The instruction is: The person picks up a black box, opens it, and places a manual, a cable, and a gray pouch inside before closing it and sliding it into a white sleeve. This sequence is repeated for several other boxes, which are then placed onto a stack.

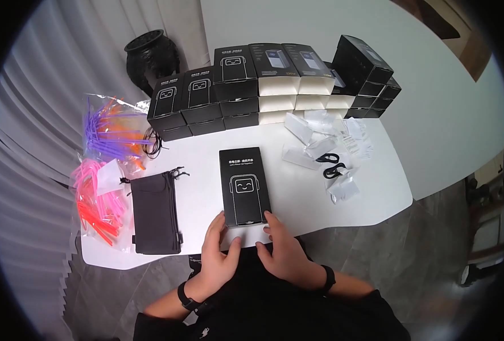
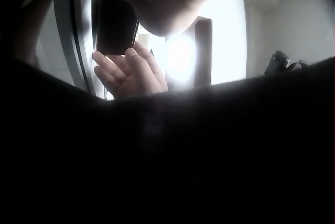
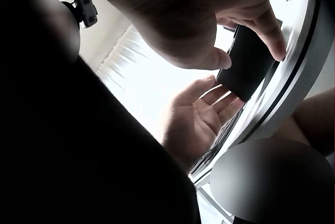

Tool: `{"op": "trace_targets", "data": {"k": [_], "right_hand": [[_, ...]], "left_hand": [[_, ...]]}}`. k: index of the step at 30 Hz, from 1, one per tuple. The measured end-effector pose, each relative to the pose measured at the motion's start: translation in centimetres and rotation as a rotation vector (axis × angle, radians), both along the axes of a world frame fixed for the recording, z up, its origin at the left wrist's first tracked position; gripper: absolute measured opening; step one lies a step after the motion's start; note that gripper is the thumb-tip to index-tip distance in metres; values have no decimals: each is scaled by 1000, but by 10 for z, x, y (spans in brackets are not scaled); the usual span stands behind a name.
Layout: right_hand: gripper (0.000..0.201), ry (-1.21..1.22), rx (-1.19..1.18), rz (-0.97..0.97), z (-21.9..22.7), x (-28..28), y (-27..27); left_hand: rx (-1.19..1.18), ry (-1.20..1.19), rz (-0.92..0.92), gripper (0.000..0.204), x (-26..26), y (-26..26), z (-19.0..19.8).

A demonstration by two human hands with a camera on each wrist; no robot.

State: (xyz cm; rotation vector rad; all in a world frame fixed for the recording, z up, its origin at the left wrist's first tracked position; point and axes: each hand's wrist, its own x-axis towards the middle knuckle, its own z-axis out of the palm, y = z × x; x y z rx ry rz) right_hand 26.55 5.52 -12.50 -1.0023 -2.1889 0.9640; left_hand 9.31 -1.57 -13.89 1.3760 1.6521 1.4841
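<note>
A black box (image 1: 244, 187) with a smiling face printed on its lid lies flat near the front edge of the white table. My left hand (image 1: 219, 256) is at its lower left corner, fingers loosely extended along the side. At the lower right corner is my right hand (image 1: 283, 256), its fingertips right at the box's edge and thumb apart. Neither hand curls round the box. In the right wrist view, the dark end of the box (image 3: 250, 62) shows between both hands. The left wrist view has the right hand (image 2: 133, 75) close under the box (image 2: 116, 25).
Stacked black boxes (image 1: 198, 96) line the back, some with white open ends (image 1: 277, 86). Dark drawstring pouches (image 1: 154, 216) lie left, beside bags of purple and orange sticks (image 1: 112, 133) and pink ones (image 1: 101, 196). Black cables (image 1: 334, 170) and clear plastic sleeves (image 1: 343, 187) lie right.
</note>
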Motion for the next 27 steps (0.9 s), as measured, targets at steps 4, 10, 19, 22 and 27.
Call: {"op": "trace_targets", "data": {"k": [4,10,19,22,27], "right_hand": [[77,124,-229,-48,5,2,-4],[73,58,-215,0,9,8,9],[66,210,-74,8,26,8,24],[65,244,42,59,55,-1,51],[66,541,-118,100,83,-44,120]], "left_hand": [[-3,291,19,57,-3,1,18],[-19,259,15,51,-3,-1,14],[65,291,-14,56,-10,0,37],[95,224,-48,62,-26,18,58],[160,-36,68,55,-53,92,93]]}}
